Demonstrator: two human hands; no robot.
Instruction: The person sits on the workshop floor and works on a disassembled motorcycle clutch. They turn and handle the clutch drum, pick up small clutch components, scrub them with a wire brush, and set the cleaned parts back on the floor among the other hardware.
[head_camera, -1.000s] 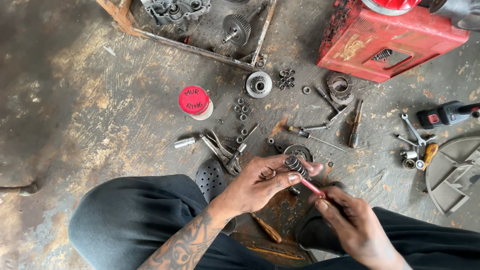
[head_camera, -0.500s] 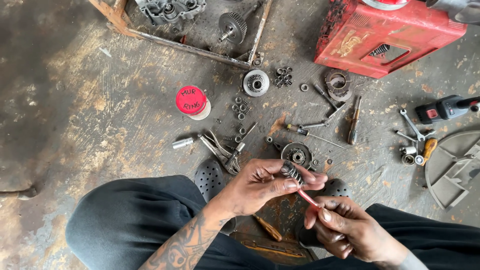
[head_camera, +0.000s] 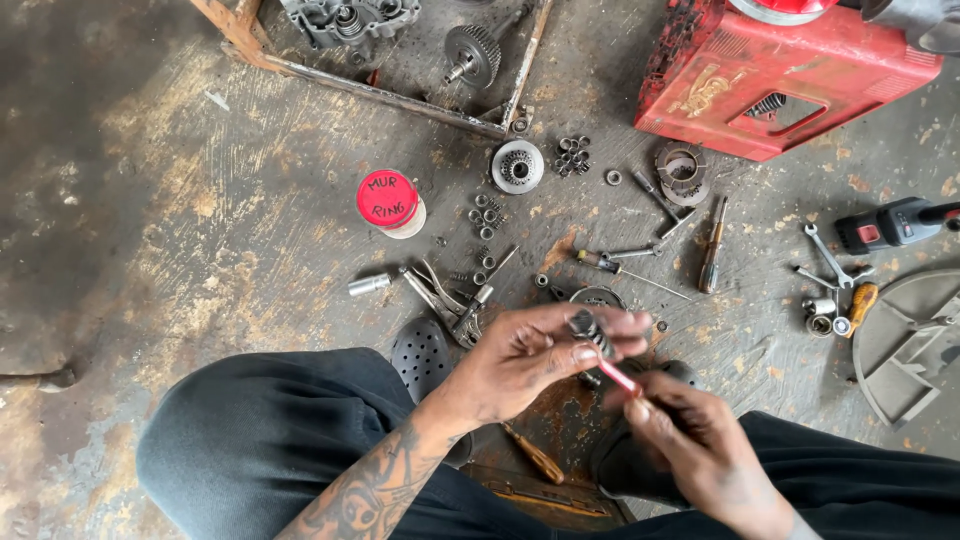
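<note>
A small dark metal part (head_camera: 588, 330) is pinched between the thumb and fingertips of the left hand (head_camera: 535, 355), whose fingers are closed together upon it; the part is held above the floor, just in front of the knees, over a round metal disc (head_camera: 597, 297) that is partly hidden behind the fingers. A thin red tool (head_camera: 620, 377) is gripped in the right hand (head_camera: 690, 445); the fingers of that hand are curled tightly about its lower end, though the hand is blurred and the exact grip cannot be told; the upper end of the tool is seen touching the underside of the dark part.

A worn, stained concrete floor (head_camera: 150, 250) is seen all about, and many pieces are spread on it; a red-lidded jar (head_camera: 388, 202) is stood well to the left of the hands; a pair of pliers (head_camera: 445, 300) is laid near the left hand, with a small silver socket (head_camera: 369, 285) beside it; a toothed round clutch part (head_camera: 518, 166) is placed further up, next to a cluster of small nuts (head_camera: 572, 155). A screwdriver (head_camera: 710, 245) is laid beyond the hands, and a red metal box (head_camera: 790, 80) is set at the top right; a spanner (head_camera: 826, 255) and a power tool (head_camera: 895, 222) are found at the right edge; dark trousers (head_camera: 270, 440) are seen below.
</note>
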